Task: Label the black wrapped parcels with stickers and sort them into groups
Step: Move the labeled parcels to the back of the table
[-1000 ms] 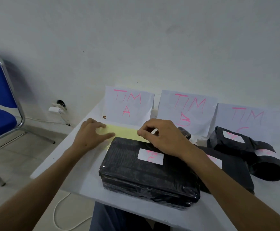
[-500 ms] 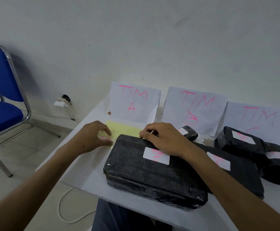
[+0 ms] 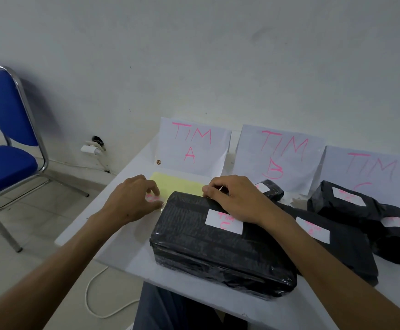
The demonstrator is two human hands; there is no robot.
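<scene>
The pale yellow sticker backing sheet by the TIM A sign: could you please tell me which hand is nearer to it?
Left. The left hand rests at the pale yellow sticker backing sheet's near-left corner; the right hand sits off its right end, on the large black wrapped parcel.

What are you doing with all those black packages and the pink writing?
A person is labelling black wrapped parcels. The left hand pinches a white sticker with pink writing, by the yellow backing sheet. The right hand rests on the big parcel, which already has a sticker. More labelled parcels lie to the right, below paper signs reading TIM A, TIM B and another partly hidden.
</scene>
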